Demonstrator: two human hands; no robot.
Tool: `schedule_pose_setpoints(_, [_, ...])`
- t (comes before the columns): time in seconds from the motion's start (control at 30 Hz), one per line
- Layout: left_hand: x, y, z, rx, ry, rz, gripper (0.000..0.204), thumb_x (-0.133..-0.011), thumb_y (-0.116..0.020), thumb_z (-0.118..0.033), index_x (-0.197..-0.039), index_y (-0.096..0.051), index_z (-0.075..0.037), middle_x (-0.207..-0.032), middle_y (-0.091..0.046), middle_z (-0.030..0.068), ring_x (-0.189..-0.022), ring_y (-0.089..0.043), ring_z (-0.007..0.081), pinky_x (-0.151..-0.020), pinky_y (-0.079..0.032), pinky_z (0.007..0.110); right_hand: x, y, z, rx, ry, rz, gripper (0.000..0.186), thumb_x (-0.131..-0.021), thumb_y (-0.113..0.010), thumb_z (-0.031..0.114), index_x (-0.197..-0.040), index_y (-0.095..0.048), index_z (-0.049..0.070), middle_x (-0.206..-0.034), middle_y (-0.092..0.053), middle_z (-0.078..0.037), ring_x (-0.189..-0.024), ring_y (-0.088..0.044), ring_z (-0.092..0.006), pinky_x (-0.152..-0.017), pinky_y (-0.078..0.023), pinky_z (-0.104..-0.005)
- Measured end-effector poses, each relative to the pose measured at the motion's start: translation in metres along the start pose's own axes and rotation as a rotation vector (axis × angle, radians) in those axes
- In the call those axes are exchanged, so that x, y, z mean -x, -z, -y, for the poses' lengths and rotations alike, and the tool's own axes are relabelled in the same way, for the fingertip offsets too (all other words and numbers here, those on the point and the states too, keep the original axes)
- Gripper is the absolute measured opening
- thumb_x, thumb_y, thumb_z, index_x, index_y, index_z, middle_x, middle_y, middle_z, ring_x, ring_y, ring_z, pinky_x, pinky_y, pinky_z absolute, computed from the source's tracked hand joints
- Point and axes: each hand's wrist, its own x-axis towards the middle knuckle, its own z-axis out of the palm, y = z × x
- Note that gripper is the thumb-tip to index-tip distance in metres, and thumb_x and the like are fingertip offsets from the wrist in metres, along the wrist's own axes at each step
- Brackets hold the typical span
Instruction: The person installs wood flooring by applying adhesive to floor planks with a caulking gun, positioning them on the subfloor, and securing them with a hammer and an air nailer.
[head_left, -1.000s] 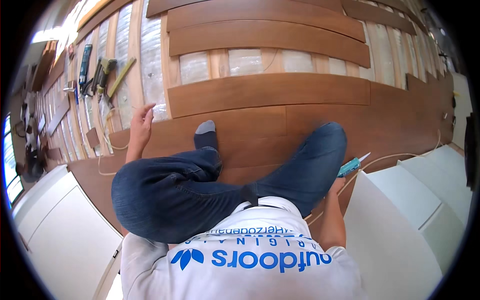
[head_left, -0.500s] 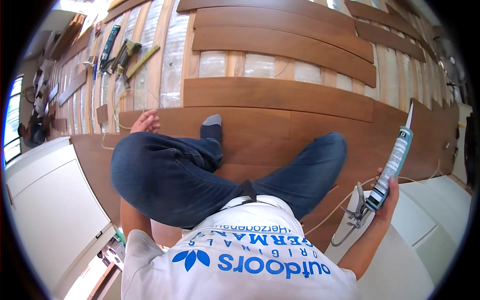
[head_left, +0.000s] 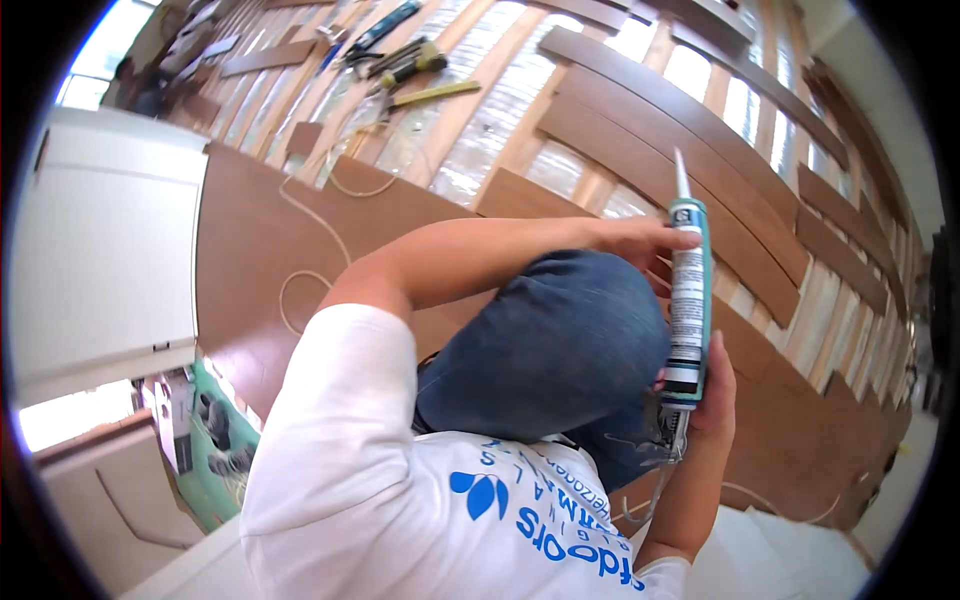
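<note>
A teal and white sealant cartridge (head_left: 690,290) sits in a metal caulking gun (head_left: 672,435), its pale tapered nozzle (head_left: 682,172) pointing away from me. My right hand (head_left: 716,385) grips the caulking gun around the cartridge's near end; the palm side and most fingers are hidden behind it. Reaching across from the left over my bent knee, my left hand (head_left: 645,245) holds the upper part of the cartridge. One digit lies over its front, and the other fingers are partly hidden at its side.
Brown floor planks (head_left: 690,120) lie across wooden battens with shiny sheeting between them. Several tools, including a hammer-like tool with a yellow-green handle (head_left: 435,93) and another teal cartridge (head_left: 385,25), lie far left. A pale cord (head_left: 325,225) loops over laid boards beside a white cabinet (head_left: 110,250).
My left hand has swung across from beside my left knee to the cartridge. My right hand has brought the caulking gun inward, and the view has turned right.
</note>
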Motion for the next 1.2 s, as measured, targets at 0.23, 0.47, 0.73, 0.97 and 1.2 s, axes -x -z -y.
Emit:
schedule_pose_setpoints(0.23, [-0.043, -0.002, 0.002, 0.320, -0.420, -0.059, 0.044, -0.099, -0.071, -0.035, -0.122, -0.061, 0.001, -0.112, -0.071, 0.0204, -0.104, -0.074, 0.0392, -0.093, -0.061, 0.058, -0.002, 0.075, -0.020, -0.182, 0.401, 0.401, 0.084, -0.098, -0.052, 0.074, -0.137, -0.060, 0.000, -0.129, -0.068, -0.023, -0.125, -0.062, -0.0334, -0.112, -0.047, -0.0491])
schedule_pose_setpoints(0.47, [-0.075, 0.043, -0.012, 0.437, -0.157, -0.233, 0.045, -0.101, -0.069, -0.048, -0.122, -0.061, -0.008, -0.114, -0.069, 0.0103, -0.107, -0.071, 0.0288, -0.095, -0.059, 0.047, -0.005, -0.001, -0.021, -0.117, 0.726, -0.509, 0.105, -0.079, -0.070, 0.084, -0.148, -0.047, 0.008, -0.132, -0.058, -0.014, -0.121, -0.056, -0.0283, -0.106, -0.047, -0.0462])
schedule_pose_setpoints(0.73, [-0.119, 0.153, 0.027, -1.162, -0.251, -0.211, 0.065, -0.095, -0.070, -0.062, -0.125, -0.060, -0.006, -0.117, -0.069, 0.0143, -0.112, -0.067, 0.0324, -0.096, -0.053, 0.046, -0.015, -0.021, 0.015, 0.162, 0.682, -0.268, 0.091, -0.081, -0.082, 0.059, -0.146, -0.047, 0.007, -0.128, -0.059, -0.013, -0.119, -0.055, -0.0284, -0.108, -0.042, -0.0456])
schedule_pose_setpoints(0.97, [-0.107, 0.212, 0.074, -1.962, 0.062, -0.286, 0.078, -0.079, -0.082, -0.063, -0.125, -0.064, -0.002, -0.123, -0.066, 0.0193, -0.123, -0.063, 0.0356, -0.100, -0.052, 0.046, 0.029, -0.024, 0.015, 0.439, 0.714, -0.712, 0.082, -0.074, -0.083, 0.036, -0.141, -0.048, 0.006, -0.115, -0.059, -0.013, -0.110, -0.060, -0.0288, -0.107, -0.048, -0.0500])
schedule_pose_setpoints(1.2, [-0.133, 0.234, 0.061, -1.800, -0.034, -0.148, 0.069, -0.094, -0.060, -0.069, -0.098, -0.073, -0.002, -0.108, -0.068, 0.0211, -0.106, -0.068, 0.0421, -0.090, -0.055, 0.052, 0.078, -0.048, 0.033, 0.278, 0.881, -0.782, 0.081, -0.081, -0.075, 0.035, -0.149, -0.043, 0.007, -0.125, -0.053, -0.011, -0.120, -0.054, -0.0295, -0.112, -0.041, -0.0501])
